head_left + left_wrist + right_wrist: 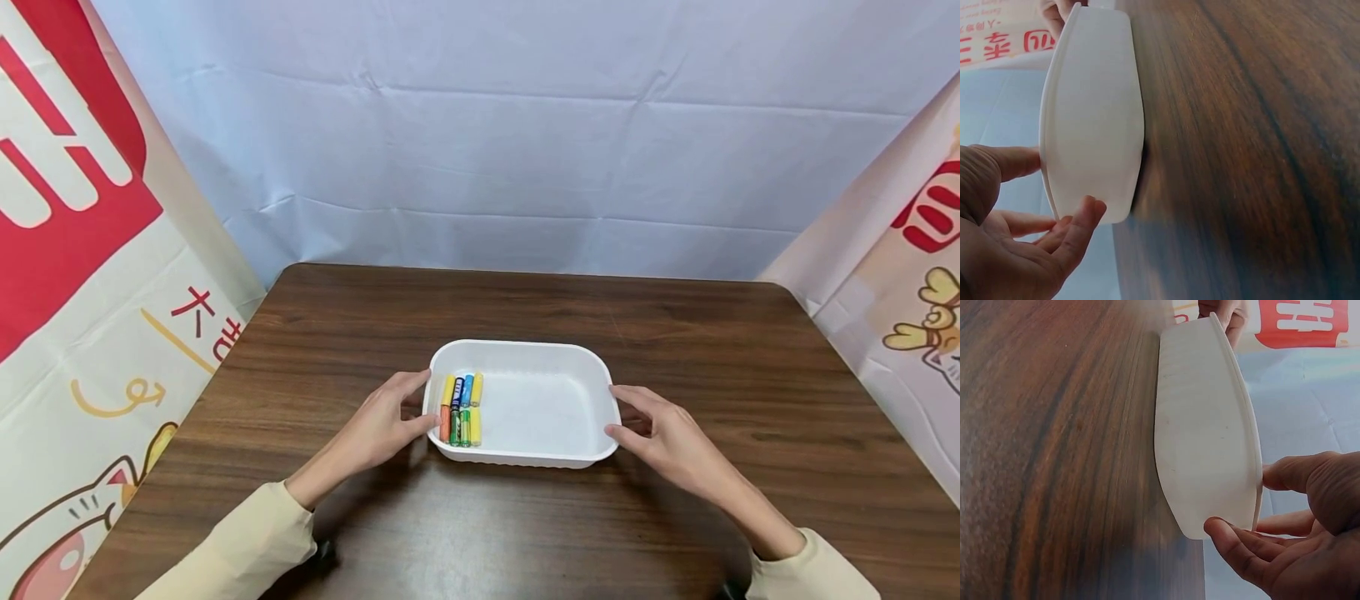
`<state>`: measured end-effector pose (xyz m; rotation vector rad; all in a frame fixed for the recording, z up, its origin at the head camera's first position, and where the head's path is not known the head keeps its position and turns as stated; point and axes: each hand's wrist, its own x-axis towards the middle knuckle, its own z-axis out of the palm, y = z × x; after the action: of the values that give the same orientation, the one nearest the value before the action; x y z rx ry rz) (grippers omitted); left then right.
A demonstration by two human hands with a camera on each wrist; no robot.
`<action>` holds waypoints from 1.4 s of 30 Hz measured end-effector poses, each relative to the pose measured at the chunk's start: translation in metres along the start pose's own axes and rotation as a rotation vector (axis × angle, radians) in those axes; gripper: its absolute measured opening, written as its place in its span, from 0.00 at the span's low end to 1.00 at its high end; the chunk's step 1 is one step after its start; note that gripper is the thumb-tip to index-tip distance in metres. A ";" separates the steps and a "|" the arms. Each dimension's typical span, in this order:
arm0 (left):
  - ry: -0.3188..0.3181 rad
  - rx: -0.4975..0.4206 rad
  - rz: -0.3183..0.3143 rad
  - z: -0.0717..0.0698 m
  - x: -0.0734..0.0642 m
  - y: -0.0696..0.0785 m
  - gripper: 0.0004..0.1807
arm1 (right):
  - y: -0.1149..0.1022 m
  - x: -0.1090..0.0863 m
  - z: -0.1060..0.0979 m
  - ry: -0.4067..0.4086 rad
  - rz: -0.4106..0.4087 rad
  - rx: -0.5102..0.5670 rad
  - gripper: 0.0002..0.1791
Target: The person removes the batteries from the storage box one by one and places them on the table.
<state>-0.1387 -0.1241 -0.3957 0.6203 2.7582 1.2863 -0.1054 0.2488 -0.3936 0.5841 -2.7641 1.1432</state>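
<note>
White plastic tray (536, 417), rounded-rect. w/ raised rim, sits upright on the dk wood-grain table (480, 533), approx. mid-table, long side facing the person. Inside, at its L end: 8 small cyl. batteries (466, 425), 2 rows of 4, lying side by side, lengthwise front-to-back. Back row, L to R: yellow, dk blue, lighter blue, yellow; front row: orange, dk green, lt green, yellow. Rest of tray floor is bare white. Brand/size of cells too small to read.

L hand (382, 421) holds the tray's L end: thumb on the rim nr the front corner, fingers set well apart from it, farther back; L wrist cam shows fingertips (1092, 207) vs. the outer wall. R hand (671, 429) holds the R end much the same, thumb toward front, fingers farther back; R wrist cam has its thumb at the rim & a fingertip on the outer wall. Grip on both sides is fairly wide, thumb & fingers straddling the tray ends.

Both arms in cream sleeves (247, 537). Behind table: pale bluish-white backdrop (510, 150), creased. L side: printed cloth (75, 283) w/ red block, Chinese chars & cartoon cat; similar cartoon-print hanging (911, 333) on R.
</note>
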 end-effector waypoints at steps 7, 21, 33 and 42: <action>-0.008 0.023 0.002 0.001 -0.002 -0.002 0.36 | -0.003 0.001 -0.002 -0.001 -0.011 -0.041 0.27; -0.039 0.034 0.007 0.000 0.001 -0.002 0.37 | -0.020 0.022 -0.007 0.063 -0.127 -0.206 0.28; -0.069 -0.016 -0.004 -0.006 0.003 0.001 0.40 | -0.048 0.057 0.009 -0.049 -0.155 -0.149 0.29; -0.070 0.025 0.033 -0.006 0.002 -0.002 0.38 | -0.061 0.082 0.035 -0.155 -0.093 -0.148 0.29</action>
<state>-0.1428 -0.1288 -0.3927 0.7016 2.7233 1.2135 -0.1561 0.1594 -0.3595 0.8051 -2.8824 0.9009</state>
